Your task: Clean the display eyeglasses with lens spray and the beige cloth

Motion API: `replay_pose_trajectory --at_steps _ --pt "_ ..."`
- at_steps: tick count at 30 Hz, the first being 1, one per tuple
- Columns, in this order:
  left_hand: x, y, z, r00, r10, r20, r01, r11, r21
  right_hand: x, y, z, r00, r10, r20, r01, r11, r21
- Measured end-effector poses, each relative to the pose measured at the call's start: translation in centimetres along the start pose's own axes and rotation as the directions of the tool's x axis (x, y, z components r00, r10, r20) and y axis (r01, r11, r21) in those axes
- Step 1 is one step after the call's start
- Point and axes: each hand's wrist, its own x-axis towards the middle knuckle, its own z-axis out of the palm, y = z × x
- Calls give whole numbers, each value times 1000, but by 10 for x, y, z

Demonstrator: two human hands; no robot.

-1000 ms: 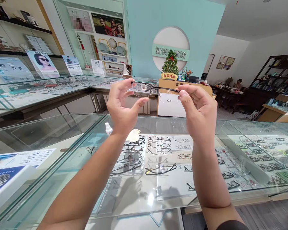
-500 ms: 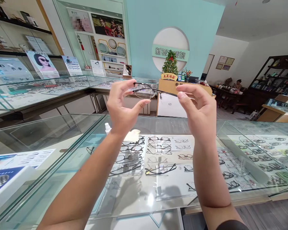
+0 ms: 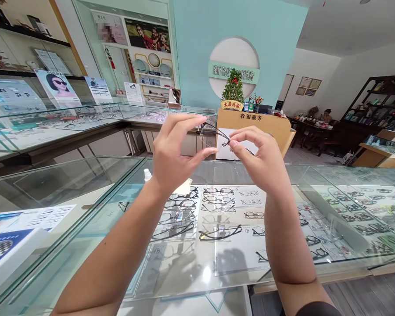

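Observation:
A pair of dark-rimmed eyeglasses (image 3: 213, 128) is held up between my hands, above the glass counter. My left hand (image 3: 177, 147) grips one lens rim, its fingertips on the upper edge and its thumb under the lower edge. With thumb and fingertips, my right hand (image 3: 258, 156) pinches the frame near the bridge or a hinge; which one I cannot tell. A dark temple arm runs behind the right fingers and is partly hidden. Below the hands, several eyeglasses (image 3: 218, 204) lie in rows inside the counter.
A glass display counter (image 3: 204, 281) stretches before me. On it are a small white bottle (image 3: 147, 174), a pale yellow cloth (image 3: 183, 188) and a blue-white box (image 3: 13, 254) at left. Beyond stands a wooden cashier desk (image 3: 276, 125) with a plant (image 3: 233, 87). A person (image 3: 325, 116) sits far right.
My right hand has moved left and slightly down, from the temple arm to near the middle of the eyeglasses. The eyeglasses have turned and shifted right, and my left hand has tilted with them.

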Motion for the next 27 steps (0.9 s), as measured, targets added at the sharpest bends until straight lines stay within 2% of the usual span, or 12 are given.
replay_pose_trajectory --at_steps 7,9,15,22,27 --pt "3 1 -1 991 132 -19 -133 989 -58 1 2 0 1000 5 31 -6 1000 30" --pt "2 2 0 995 97 -16 -98 991 -91 2 3 1 999 14 34 -16 999 43" --pt "-1 7 1 992 -106 62 119 955 -270 3 4 0 996 50 70 -57 993 107" --pt "1 12 -2 971 -203 127 235 906 -353 4 5 -1 984 109 140 -137 967 216" --pt "2 14 -5 947 -272 172 320 859 -400 5 12 0 960 157 233 -237 899 368"
